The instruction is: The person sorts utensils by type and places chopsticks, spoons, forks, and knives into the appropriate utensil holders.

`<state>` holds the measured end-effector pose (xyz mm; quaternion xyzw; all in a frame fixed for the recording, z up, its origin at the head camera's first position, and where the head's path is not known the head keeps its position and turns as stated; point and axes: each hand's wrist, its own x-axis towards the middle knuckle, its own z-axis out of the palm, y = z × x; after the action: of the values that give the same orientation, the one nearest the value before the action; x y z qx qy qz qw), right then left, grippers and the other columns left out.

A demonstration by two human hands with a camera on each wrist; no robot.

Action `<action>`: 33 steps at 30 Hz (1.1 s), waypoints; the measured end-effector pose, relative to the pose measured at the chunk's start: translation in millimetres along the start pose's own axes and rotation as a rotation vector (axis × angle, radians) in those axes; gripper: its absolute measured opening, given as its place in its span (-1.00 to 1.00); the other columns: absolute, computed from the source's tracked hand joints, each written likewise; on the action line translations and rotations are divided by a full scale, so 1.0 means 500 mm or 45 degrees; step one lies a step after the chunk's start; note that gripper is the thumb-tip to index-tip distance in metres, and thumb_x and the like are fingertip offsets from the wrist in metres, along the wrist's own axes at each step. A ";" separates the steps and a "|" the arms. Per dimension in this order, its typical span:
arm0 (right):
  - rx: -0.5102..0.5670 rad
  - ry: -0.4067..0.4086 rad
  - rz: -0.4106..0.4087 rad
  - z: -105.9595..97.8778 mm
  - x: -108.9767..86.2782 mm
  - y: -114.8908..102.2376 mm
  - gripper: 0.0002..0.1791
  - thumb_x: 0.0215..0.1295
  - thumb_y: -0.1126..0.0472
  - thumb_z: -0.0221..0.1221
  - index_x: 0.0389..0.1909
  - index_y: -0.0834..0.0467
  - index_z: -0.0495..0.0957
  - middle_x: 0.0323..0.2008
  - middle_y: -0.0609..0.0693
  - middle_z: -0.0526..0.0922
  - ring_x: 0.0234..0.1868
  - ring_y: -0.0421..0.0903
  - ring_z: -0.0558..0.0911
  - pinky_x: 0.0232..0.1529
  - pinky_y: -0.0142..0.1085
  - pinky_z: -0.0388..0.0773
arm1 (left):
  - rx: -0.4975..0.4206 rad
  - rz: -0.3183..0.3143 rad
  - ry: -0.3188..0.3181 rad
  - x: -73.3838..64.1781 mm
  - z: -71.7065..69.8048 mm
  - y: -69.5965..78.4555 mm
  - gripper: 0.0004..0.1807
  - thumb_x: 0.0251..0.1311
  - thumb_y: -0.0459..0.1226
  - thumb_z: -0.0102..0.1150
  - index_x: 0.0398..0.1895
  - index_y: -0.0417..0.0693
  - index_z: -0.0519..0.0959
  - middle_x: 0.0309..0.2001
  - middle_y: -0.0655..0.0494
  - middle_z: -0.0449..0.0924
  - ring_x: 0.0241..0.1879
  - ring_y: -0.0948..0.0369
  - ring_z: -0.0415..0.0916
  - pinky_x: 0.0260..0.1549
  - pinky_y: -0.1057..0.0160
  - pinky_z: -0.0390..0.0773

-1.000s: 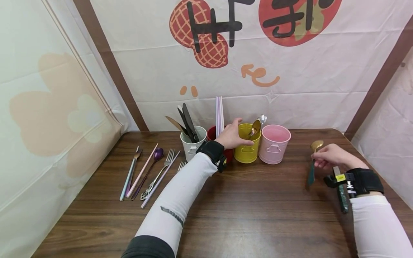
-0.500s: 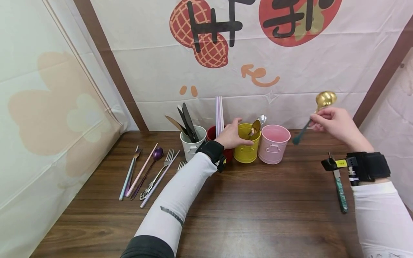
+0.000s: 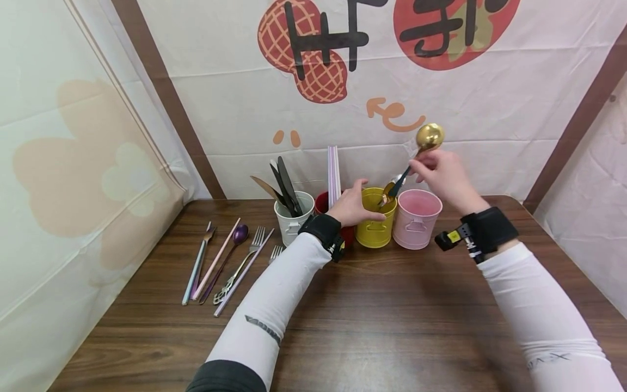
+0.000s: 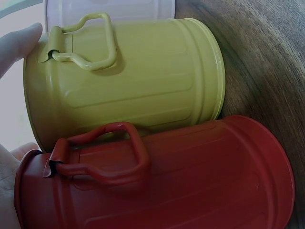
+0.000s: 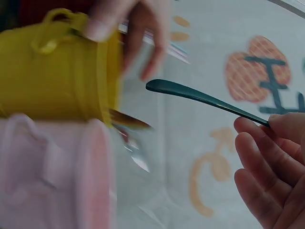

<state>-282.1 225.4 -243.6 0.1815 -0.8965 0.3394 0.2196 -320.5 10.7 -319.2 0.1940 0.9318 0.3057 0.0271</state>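
Note:
My right hand (image 3: pixel 443 177) pinches a spoon (image 3: pixel 430 136) with a gold bowl and a dark teal handle. The bowl points up; the handle (image 5: pixel 205 99) slants down toward the mouth of the yellow bucket (image 3: pixel 374 231). Inside that bucket stand a gold spoon (image 3: pixel 388 191) and a silver one, bowls upward. My left hand (image 3: pixel 350 208) rests at the yellow bucket's rim with thumb and fingers spread, the thumb (image 4: pixel 21 45) touching the rim in the left wrist view. Its palm lies over the neighbouring red bucket (image 4: pixel 190 176), which holds pale chopsticks (image 3: pixel 333 174).
A pink bucket (image 3: pixel 416 223) stands right of the yellow one. The white bucket (image 3: pixel 289 224) on the left holds several knives (image 3: pixel 288 185). Loose on the table's left lie chopsticks (image 3: pixel 217 258), a purple spoon (image 3: pixel 240 234) and forks (image 3: pixel 257 239). A printed cloth (image 3: pixel 235 109) hangs behind.
My right hand has lifted the teal-handled spoon from the right side of the table and carried it left, above the pink bucket and toward the yellow one. My left hand stays in place.

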 end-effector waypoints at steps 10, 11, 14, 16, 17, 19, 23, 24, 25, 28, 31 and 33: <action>-0.092 -0.176 0.013 0.095 -0.020 0.035 -0.78 0.37 0.21 0.18 -0.24 0.32 0.66 -0.39 0.16 0.71 -0.41 0.03 0.66 -0.30 -0.10 0.53 | 0.031 0.020 0.001 -0.002 -0.001 0.008 0.12 -0.09 0.14 0.46 0.45 -0.05 0.04 0.24 -0.13 0.42 0.21 0.01 0.37 0.14 0.12 0.40; -0.103 -0.195 0.015 0.101 -0.022 0.037 -0.78 0.36 0.21 0.19 -0.24 0.32 0.66 -0.38 0.16 0.71 -0.39 0.03 0.66 -0.29 -0.08 0.54 | 0.034 0.020 0.002 -0.002 -0.002 0.008 0.12 -0.09 0.14 0.46 0.45 -0.06 0.04 0.24 -0.13 0.41 0.21 0.01 0.37 0.14 0.12 0.40; -0.140 -0.253 0.030 0.114 -0.026 0.041 -0.76 0.35 0.19 0.20 -0.24 0.32 0.67 -0.35 0.15 0.71 -0.31 0.05 0.66 -0.27 -0.06 0.56 | 0.041 0.025 -0.001 -0.002 -0.002 0.007 0.12 -0.08 0.14 0.45 0.45 -0.06 0.03 0.24 -0.13 0.41 0.21 0.01 0.37 0.14 0.12 0.40; -0.164 -0.288 0.043 0.121 -0.027 0.043 -0.75 0.34 0.18 0.21 -0.26 0.32 0.68 -0.35 0.14 0.71 -0.30 0.05 0.66 -0.26 -0.08 0.56 | 0.041 0.024 -0.005 -0.002 -0.001 0.005 0.12 -0.08 0.14 0.45 0.45 -0.06 0.03 0.24 -0.13 0.41 0.21 0.01 0.37 0.14 0.12 0.41; -0.169 -0.305 0.052 0.124 -0.027 0.044 -0.75 0.34 0.17 0.21 -0.26 0.31 0.69 -0.36 0.13 0.71 -0.31 0.04 0.65 -0.28 -0.09 0.56 | 0.042 0.023 -0.007 -0.001 -0.001 0.005 0.12 -0.08 0.14 0.45 0.45 -0.06 0.03 0.24 -0.13 0.41 0.21 0.01 0.37 0.13 0.12 0.41; -0.193 -0.327 0.070 0.129 -0.026 0.044 -0.75 0.32 0.16 0.23 -0.30 0.31 0.70 -0.39 0.12 0.71 -0.35 0.02 0.64 -0.31 -0.11 0.55 | 0.040 0.016 -0.009 0.000 0.000 0.004 0.13 -0.08 0.14 0.45 0.45 -0.05 0.03 0.25 -0.13 0.40 0.22 0.02 0.37 0.13 0.13 0.41; -0.237 -0.371 0.117 0.137 -0.023 0.043 -0.74 0.27 0.14 0.27 -0.34 0.30 0.72 -0.44 0.10 0.72 -0.40 -0.01 0.63 -0.37 -0.14 0.52 | 0.039 0.010 -0.002 0.000 0.001 0.003 0.13 -0.08 0.13 0.46 0.46 -0.06 0.02 0.28 -0.12 0.38 0.23 0.01 0.35 0.14 0.12 0.40; -0.249 -0.378 0.131 0.139 -0.023 0.043 -0.73 0.26 0.13 0.27 -0.34 0.30 0.72 -0.44 0.10 0.72 -0.40 -0.01 0.63 -0.37 -0.14 0.52 | 0.037 0.008 0.000 -0.001 0.002 0.003 0.13 -0.07 0.12 0.46 0.46 -0.06 0.02 0.28 -0.12 0.38 0.23 0.00 0.35 0.14 0.12 0.40; -0.254 -0.388 0.145 0.142 -0.022 0.042 -0.73 0.26 0.13 0.27 -0.32 0.30 0.72 -0.43 0.09 0.72 -0.41 -0.02 0.62 -0.38 -0.15 0.51 | 0.036 0.008 0.001 -0.001 0.001 0.004 0.13 -0.07 0.12 0.46 0.46 -0.07 0.01 0.28 -0.12 0.38 0.23 0.00 0.35 0.14 0.12 0.40; -0.266 -0.397 0.205 0.147 -0.021 0.041 -0.72 0.26 0.11 0.27 -0.31 0.28 0.72 -0.43 0.06 0.72 -0.43 -0.04 0.60 -0.43 -0.19 0.49 | 0.028 0.007 -0.001 -0.003 0.001 0.006 0.13 -0.06 0.11 0.46 0.46 -0.07 0.01 0.29 -0.13 0.37 0.23 -0.01 0.35 0.15 0.12 0.40; -0.258 -0.364 0.252 0.149 -0.021 0.036 -0.74 0.26 0.11 0.26 -0.34 0.27 0.70 -0.45 0.04 0.69 -0.46 -0.04 0.55 -0.49 -0.22 0.43 | 0.014 0.004 -0.001 -0.004 -0.001 0.006 0.13 -0.06 0.10 0.46 0.46 -0.08 0.00 0.29 -0.14 0.37 0.23 -0.01 0.35 0.15 0.11 0.40; -0.252 -0.325 0.264 0.150 -0.020 0.033 -0.76 0.27 0.13 0.25 -0.35 0.26 0.69 -0.46 0.05 0.66 -0.45 -0.03 0.54 -0.48 -0.23 0.41 | 0.006 0.003 0.005 -0.004 -0.002 0.005 0.13 -0.06 0.10 0.46 0.46 -0.08 0.00 0.29 -0.14 0.36 0.24 -0.01 0.34 0.15 0.11 0.39</action>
<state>-302.1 187.3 -307.9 0.1071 -0.9600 0.2445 0.0848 -318.2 11.2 -317.2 0.1945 0.9324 0.3037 0.0246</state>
